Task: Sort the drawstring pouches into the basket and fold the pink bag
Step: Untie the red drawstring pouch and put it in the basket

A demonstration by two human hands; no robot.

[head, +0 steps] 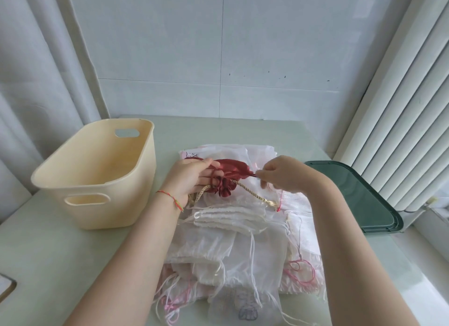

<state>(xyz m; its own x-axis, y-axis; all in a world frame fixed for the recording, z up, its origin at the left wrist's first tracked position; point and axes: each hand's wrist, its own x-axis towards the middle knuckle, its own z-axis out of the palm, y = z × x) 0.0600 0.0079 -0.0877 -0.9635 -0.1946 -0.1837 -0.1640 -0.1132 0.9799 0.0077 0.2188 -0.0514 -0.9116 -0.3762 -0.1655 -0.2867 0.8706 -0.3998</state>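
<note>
A dark red drawstring pouch [230, 171] with a gold cord [252, 192] hangs just above a heap of sheer white pouches [233, 243] on the table. My left hand [194, 180] grips the red pouch at its gathered neck. My right hand [281, 173] pinches the pouch's right tip. Pink fabric [301, 277] shows under the white heap at the lower right, with pink strings lying across it. The cream plastic basket [102, 187] stands to the left with nothing visible in it.
A dark green lid or tray [364, 199] lies at the right by the window ledge. White curtain hangs behind the basket. Vertical blinds run along the right. A dark-edged object [6, 285] peeks in at the lower left edge.
</note>
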